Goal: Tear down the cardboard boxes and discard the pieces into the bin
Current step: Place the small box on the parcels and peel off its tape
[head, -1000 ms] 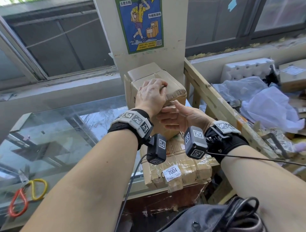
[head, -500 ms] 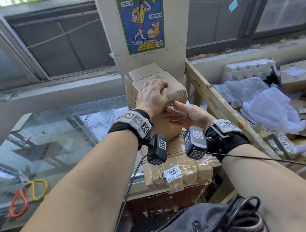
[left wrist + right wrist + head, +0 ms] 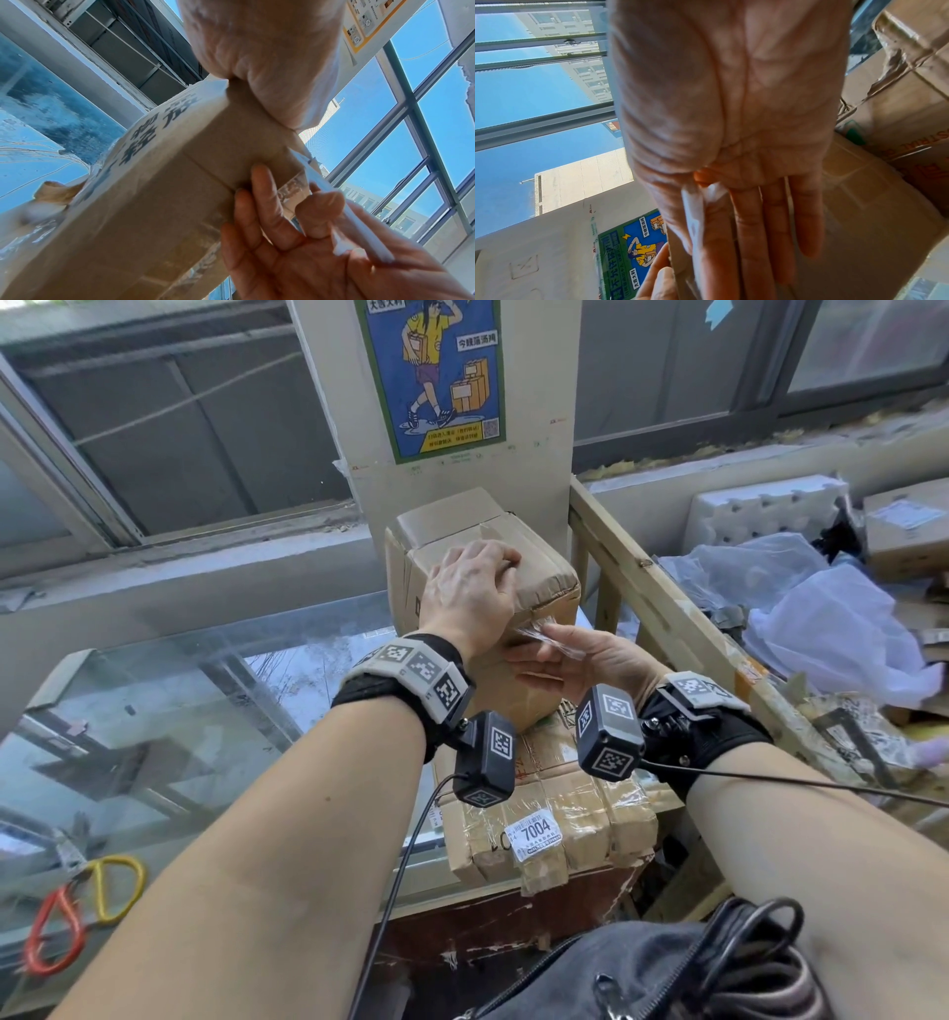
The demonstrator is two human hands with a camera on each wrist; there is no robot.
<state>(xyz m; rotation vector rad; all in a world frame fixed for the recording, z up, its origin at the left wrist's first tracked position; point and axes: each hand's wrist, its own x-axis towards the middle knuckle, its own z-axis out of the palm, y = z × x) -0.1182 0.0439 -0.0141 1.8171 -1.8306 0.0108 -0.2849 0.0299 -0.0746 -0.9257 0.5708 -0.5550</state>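
A brown cardboard box (image 3: 547,590) stands upright on a taped box with a 7004 label (image 3: 565,809). My left hand (image 3: 472,593) lies on its top, fingers curled over the upper edge. My right hand (image 3: 565,660) is at the near face, thumb and forefinger pinching a strip of clear tape (image 3: 544,634) partly peeled off the box, other fingers straight. In the left wrist view the tape strip (image 3: 347,213) runs from the box (image 3: 154,192) across the right hand (image 3: 295,233). The right wrist view shows the palm (image 3: 731,121) and tape (image 3: 693,213).
A glass-topped counter (image 3: 179,711) spreads to the left, with red and yellow loops (image 3: 77,906) lying on it. A wooden frame (image 3: 667,608) on the right fences off plastic bags (image 3: 821,618) and more boxes. A black bag (image 3: 667,968) sits at the bottom.
My right hand has drawn back from the box's near face, pulling a strip of clear tape loose. The left hand has stayed on the box's top.
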